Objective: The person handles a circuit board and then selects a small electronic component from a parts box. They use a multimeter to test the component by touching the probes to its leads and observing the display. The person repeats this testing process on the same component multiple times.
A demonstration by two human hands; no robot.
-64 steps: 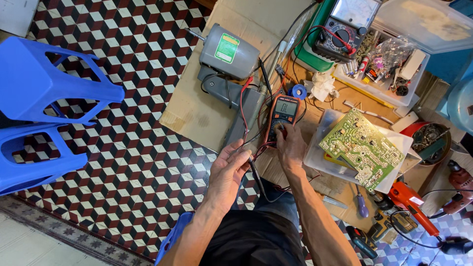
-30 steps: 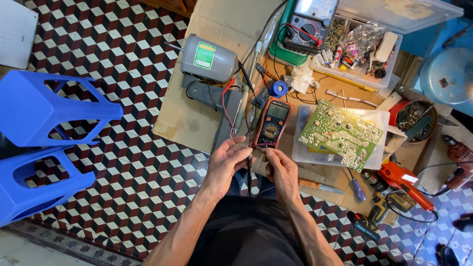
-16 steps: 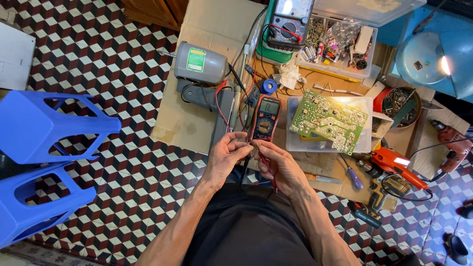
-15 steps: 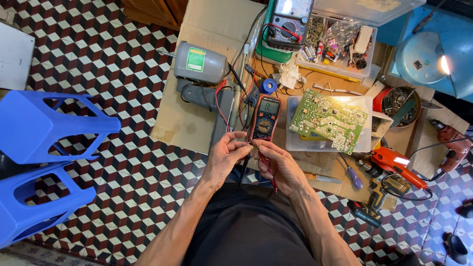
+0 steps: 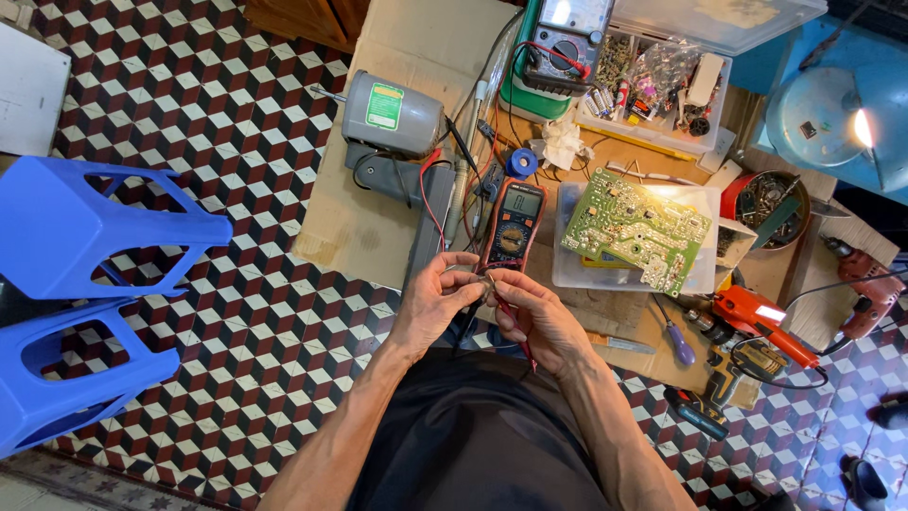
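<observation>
Head view: both hands, left hand (image 5: 437,301) and right hand (image 5: 537,318), pinch red probe (image 5: 511,322) just below multimeter (image 5: 512,223)

Floor (image 5: 236,199): tiles w/ dark red, black & white cube pattern. Two blue stools (image 5: 95,232). Grey motor (image 5: 392,118) w/ green label. Multimeter (image 5: 512,225): black, orange edge. Green circuit board (image 5: 632,227). Red probe (image 5: 515,331) in right hand (image 5: 539,317).
</observation>
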